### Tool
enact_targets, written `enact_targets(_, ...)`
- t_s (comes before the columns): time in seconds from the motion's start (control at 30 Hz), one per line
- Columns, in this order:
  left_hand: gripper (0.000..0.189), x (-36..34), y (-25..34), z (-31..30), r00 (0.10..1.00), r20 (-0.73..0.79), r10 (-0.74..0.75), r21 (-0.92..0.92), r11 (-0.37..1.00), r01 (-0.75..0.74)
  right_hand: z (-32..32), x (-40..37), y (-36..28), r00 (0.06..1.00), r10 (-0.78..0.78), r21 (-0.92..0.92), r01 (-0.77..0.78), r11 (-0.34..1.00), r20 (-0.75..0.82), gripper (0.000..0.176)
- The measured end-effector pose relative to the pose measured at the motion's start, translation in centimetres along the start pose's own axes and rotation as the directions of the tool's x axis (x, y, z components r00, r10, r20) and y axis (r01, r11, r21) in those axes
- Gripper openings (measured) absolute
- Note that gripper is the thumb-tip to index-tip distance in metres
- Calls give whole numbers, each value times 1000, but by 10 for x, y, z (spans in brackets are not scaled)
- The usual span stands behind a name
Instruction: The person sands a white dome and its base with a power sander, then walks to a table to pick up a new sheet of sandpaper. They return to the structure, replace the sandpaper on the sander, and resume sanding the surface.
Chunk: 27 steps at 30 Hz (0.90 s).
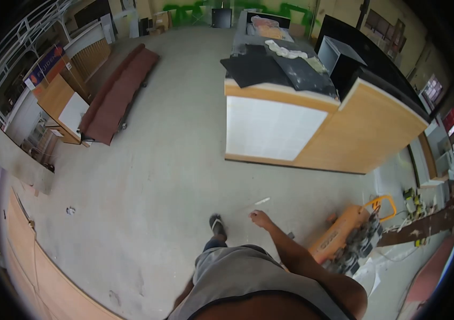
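My right hand (260,219) hangs in front of my body with its fingers curled in. Just beyond the fingertips a thin pale strip (262,201) shows against the grey floor; I cannot tell whether the hand holds anything. Of my left arm only a bit of forearm shows beside my grey shirt (237,266), and the left hand is hidden. One foot in a flip-flop (217,222) is forward on the floor. To the right of my right arm lies an orange air compressor (341,232) with a yellow handle.
A wood-and-white counter (272,128) stands ahead, black panels (259,66) on top. A long piece covered in dark red (123,88) is at the left, near a wooden cabinet (59,106). A wooden board (40,272) lies lower left. Crumpled litter (70,210) is on the floor.
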<state>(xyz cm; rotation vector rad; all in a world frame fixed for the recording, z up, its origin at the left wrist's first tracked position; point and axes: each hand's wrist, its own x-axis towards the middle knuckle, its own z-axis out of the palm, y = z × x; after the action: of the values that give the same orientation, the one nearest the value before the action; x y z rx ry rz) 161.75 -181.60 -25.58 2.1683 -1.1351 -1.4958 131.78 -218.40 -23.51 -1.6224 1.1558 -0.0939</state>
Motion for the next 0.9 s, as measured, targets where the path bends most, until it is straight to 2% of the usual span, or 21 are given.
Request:
enact_targets(0.07, 60, 49, 32, -3, 998, 22, 60, 39, 997, -61, -21, 19, -36, 981, 115, 87, -130, 988, 158, 31)
enact_targets(0.1, 48, 95, 21, -34, 905, -12, -425, -580, 740, 340, -34, 44, -49, 982, 107, 77, -120, 990, 156, 31)
enact_targets(0.13, 47, 131, 29, -68, 925, -274, -265, -632, 774, 34, -40, 65, -57, 993, -40, 79, 31, 996, 107, 31)
enact_targets(0.17, 48, 147, 56, -107, 866, -448, -224, -624, 772, -123, -39, 76, -61, 981, -181, 80, 175, 981, 74, 31)
enact_targets(0.2, 51, 131, 117, -144, 811, -556, -180, -728, 575, -372, -52, 77, -82, 987, -133, 55, 129, 990, 90, 38)
enact_targets(0.27, 50, 82, 228, -208, 758, -633, -155, -718, 484, -500, -76, 104, -107, 950, 155, -139, -120, 983, 272, 46)
enact_targets(0.3, 50, 68, 255, -217, 705, -674, -221, -710, 457, -536, -78, 125, -110, 931, 183, -230, -112, 967, 316, 48)
enact_targets(0.33, 50, 53, 271, -215, 697, -706, -123, -664, 455, -593, -76, 142, -97, 904, 211, -345, -76, 935, 372, 49)
enact_targets(0.37, 50, 38, 270, -209, 662, -748, -47, -608, 449, -655, -72, 181, -59, 818, 276, -266, -157, 951, 505, 49)
enact_targets(0.4, 51, 34, 260, -177, 636, -756, -154, -622, 472, -625, -79, 224, 18, 622, -273, 87, 313, 946, 734, 45)
enact_targets(0.43, 51, 38, 251, -147, 589, -770, -246, -622, 497, -605, -86, 239, -7, 672, 270, -468, 129, 874, 690, 38)
enact_targets(0.47, 51, 32, 239, -115, 563, -721, -404, -693, 421, -585, -92, 236, -55, 601, 473, -677, 161, 718, 644, 47)
enact_targets(0.5, 51, 28, 232, -65, 561, -628, -540, -768, 312, -559, -98, 274, -34, 357, 615, -704, 476, 527, 703, 43)
enact_targets(0.57, 50, 34, 188, 74, 452, -458, -766, -830, 186, -526, -96, 293, -75, 428, 833, -691, 719, -80, 349, 37)
enact_targets(0.6, 54, 28, 174, 150, 349, -242, -905, -960, 170, -224, -89, 315, -84, 434, 833, -639, 758, -132, 343, 37)
enact_targets(0.63, 51, 21, 168, 225, 219, 8, -976, -995, -30, -98, -76, 340, -101, 424, 787, -641, 766, -48, 447, 34)
enact_targets(0.67, 43, -24, 205, 269, 157, -308, -938, -793, 345, 502, -55, 352, -112, 407, 733, -634, 772, 43, 545, 34)
enact_targets(0.7, 41, -50, 223, 311, 219, 248, -944, -947, -188, 261, -29, 348, -127, 567, 617, -813, 538, 224, 546, 29)
enact_targets(0.73, 41, -64, 256, 360, 242, 453, -858, -811, -510, -287, 0, 339, -150, 718, 503, -859, 269, 436, 481, 24)
enact_targets(0.77, 40, -63, 270, 419, 310, 606, -732, -466, -643, -608, 29, 325, -171, 710, 490, -852, 325, 409, 506, 24)
enact_targets(0.9, 39, -81, 334, 547, 363, 565, -741, -441, -643, -626, 157, 218, -212, 621, 243, -658, 623, 423, 745, 35)
